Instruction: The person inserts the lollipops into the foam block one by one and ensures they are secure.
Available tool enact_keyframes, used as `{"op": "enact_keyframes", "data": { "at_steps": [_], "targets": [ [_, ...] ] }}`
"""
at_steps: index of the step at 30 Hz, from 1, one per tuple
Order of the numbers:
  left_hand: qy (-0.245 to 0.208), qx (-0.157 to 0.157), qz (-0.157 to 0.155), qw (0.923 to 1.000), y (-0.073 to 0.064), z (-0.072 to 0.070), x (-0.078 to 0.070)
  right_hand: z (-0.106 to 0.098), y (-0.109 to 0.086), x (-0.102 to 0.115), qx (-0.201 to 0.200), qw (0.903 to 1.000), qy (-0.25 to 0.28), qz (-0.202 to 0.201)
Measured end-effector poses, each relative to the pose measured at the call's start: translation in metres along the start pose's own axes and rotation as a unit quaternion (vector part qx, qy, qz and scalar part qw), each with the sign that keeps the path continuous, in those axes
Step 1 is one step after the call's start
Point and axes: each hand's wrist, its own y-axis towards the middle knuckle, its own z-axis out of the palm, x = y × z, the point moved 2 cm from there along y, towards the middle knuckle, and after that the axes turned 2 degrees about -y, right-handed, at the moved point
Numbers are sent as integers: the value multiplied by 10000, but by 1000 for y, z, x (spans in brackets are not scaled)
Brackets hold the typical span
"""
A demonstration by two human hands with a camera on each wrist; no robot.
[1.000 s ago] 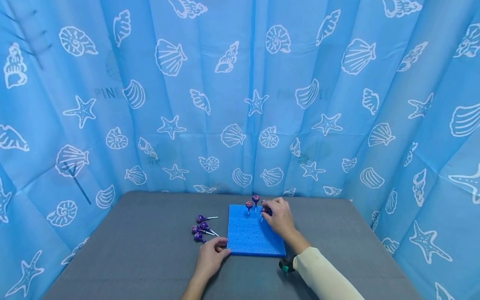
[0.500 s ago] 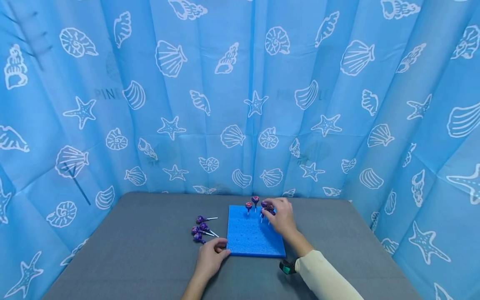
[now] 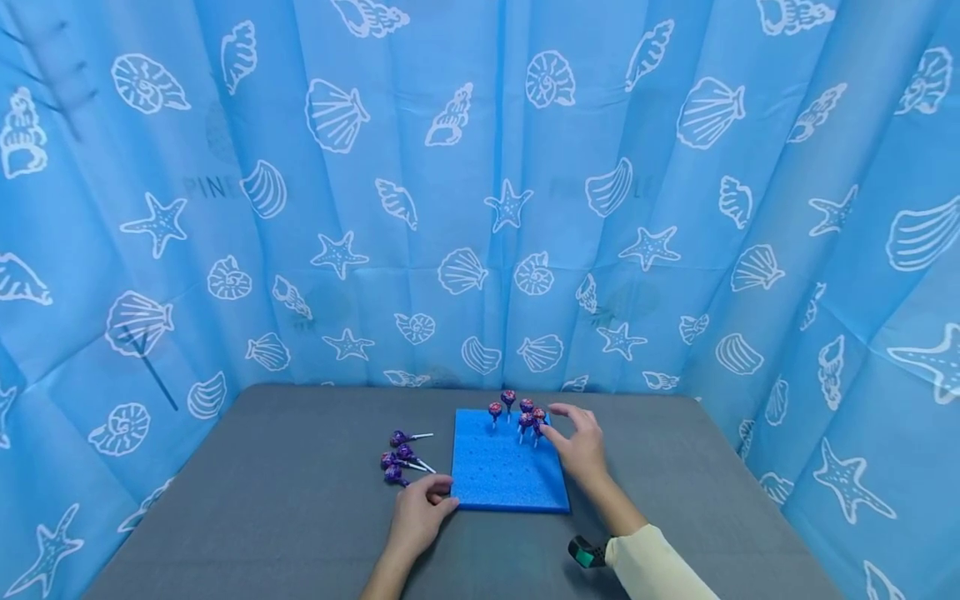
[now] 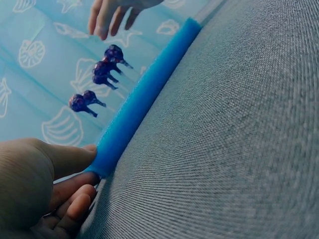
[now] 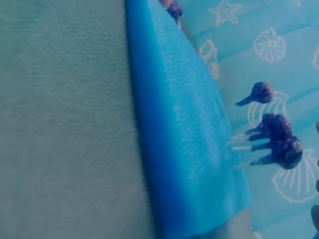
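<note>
A blue foam board [image 3: 498,475] lies on the table, with several purple-wrapped lollipops [image 3: 526,422] standing upright by their sticks near its back edge. My left hand [image 3: 417,512] holds the board's front left corner; in the left wrist view the thumb [image 4: 75,158] lies at the upper edge and the index finger lower down. Beside the right-hand cluster of lollipops, my right hand [image 3: 582,443] has thumb and fingers spread apart, the thumb tip close to the nearest lollipop. Only dark fingertips [image 5: 315,214] of it show at the edge of the right wrist view.
Several more lollipops [image 3: 406,454] lie on the grey table [image 3: 322,517] left of the board, sticks pointing right. A dark strap with a green patch [image 3: 585,552] sits at the right wrist. A blue shell-print curtain [image 3: 420,208] hangs behind the table.
My right hand has opened and drawn back to the right from the lollipops, leaving one upright in the board that its fingers had covered. The left hand stays at the corner.
</note>
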Motion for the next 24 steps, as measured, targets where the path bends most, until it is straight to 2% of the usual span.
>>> {"op": "enact_keyframes", "data": {
  "at_steps": [7,15,24],
  "targets": [
    [48,-62,-44,10000,-1,2,-1,-4,-18,-15,350,9980,49,530],
    [76,-62,172,9998,-2,1,1,-1,-35,-27,720,9859,287,1482],
    [-25,32,388,9992,0,-5,-3,5,-45,-33,864,9803,158,1769]
  ]
}}
